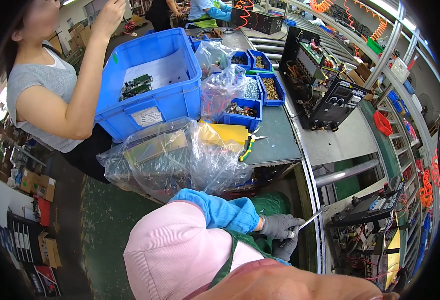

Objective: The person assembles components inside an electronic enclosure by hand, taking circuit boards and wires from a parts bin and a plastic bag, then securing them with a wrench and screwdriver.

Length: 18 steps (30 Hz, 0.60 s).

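My left hand (278,226), in a grey glove below a blue oversleeve, is closed around the near end of a slim silver tool (311,218). The tool slants up to the right, and its widened tip lies over the metal edge of the roller line. Just below, touching or close against the left, is my right hand (285,247), also grey-gloved. Its visible fingers look curled, but most of it is hidden, so what it holds cannot be made out. Right of the tool's tip stands an opened machine with a black front panel (365,206) and loose wires.
Ahead, the green bench (276,145) carries yellow-and-green-handled pliers (249,146), clear plastic bags (165,155), small blue bins of screws (271,90) and a large blue crate (150,102). Another opened machine (330,95) stands on the line. A person in grey (45,85) stands at left.
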Tool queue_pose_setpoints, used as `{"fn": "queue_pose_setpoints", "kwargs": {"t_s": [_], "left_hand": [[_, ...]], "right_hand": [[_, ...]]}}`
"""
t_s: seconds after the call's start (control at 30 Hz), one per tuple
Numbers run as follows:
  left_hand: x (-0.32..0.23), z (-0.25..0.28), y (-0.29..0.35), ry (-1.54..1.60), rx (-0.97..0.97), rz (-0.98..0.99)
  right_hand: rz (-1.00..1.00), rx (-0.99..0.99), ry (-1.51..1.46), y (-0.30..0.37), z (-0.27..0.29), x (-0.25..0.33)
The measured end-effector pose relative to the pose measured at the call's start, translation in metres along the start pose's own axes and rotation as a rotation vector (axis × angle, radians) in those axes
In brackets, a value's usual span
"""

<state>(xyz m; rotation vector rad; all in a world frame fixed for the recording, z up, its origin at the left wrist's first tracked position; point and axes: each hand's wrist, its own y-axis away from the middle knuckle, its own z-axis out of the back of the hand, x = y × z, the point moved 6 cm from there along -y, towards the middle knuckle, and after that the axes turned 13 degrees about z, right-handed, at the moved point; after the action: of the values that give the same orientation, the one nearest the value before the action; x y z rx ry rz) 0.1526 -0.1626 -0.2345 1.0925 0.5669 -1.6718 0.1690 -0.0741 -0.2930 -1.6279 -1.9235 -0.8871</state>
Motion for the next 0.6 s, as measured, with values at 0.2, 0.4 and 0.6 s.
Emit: {"fn": "queue_pose_setpoints", "kwargs": {"t_s": [0.2, 0.4, 0.6], "left_hand": [[-0.003, 0.004, -0.002, 0.289, 0.107, 0.151], [0.009, 0.000, -0.012, 0.286, 0.031, 0.107], [0.009, 0.004, -0.014, 0.232, -0.014, 0.079]], "right_hand": [[-0.035, -0.047, 0.057, 0.002, 0.022, -0.005], [-0.014, -0.008, 0.095, 0.000, 0.025, -0.009], [-0.020, -0.139, 0.112, 0.000, 0.020, -0.008]]}}
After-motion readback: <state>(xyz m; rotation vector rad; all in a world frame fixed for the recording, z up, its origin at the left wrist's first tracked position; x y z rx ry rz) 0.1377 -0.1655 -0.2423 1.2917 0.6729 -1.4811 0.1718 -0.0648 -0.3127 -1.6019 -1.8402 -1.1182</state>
